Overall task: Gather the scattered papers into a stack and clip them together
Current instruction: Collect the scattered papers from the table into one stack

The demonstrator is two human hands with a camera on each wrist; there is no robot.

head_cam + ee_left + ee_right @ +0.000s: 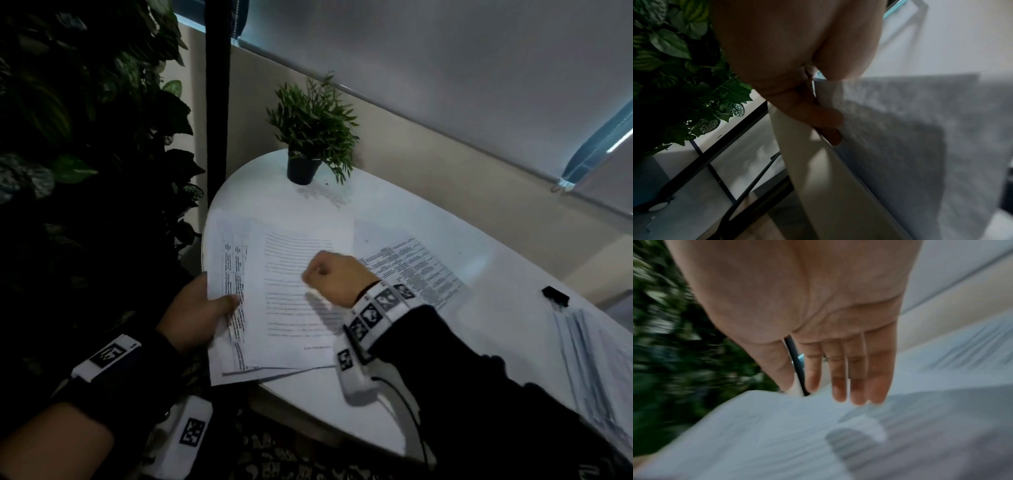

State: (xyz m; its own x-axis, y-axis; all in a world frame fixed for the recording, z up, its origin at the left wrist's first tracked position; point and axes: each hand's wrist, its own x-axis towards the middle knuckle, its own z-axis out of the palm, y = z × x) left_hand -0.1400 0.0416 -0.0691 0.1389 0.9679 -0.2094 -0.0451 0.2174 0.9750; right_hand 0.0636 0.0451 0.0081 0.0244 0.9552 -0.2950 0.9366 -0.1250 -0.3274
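Note:
Several overlapping printed papers [284,308] lie at the near left of the white round table [479,246] and jut over its edge. My left hand [219,305] grips their left edge, thumb on top and fingers underneath. In the left wrist view the left hand [830,97] pinches the papers [890,129]. My right hand [318,274] hovers just above the top sheet. The right wrist view shows the right hand [818,386] with straight fingers, holding nothing, over the papers [777,434]. One more printed sheet [411,270] lies to the right. A black binder clip [555,296] rests further right.
A small potted plant [305,168] stands at the table's far edge. More papers [589,359] lie at the near right. Large leafy plants [85,137] and a black post [215,102] fill the left. A wall and window blind are behind the table.

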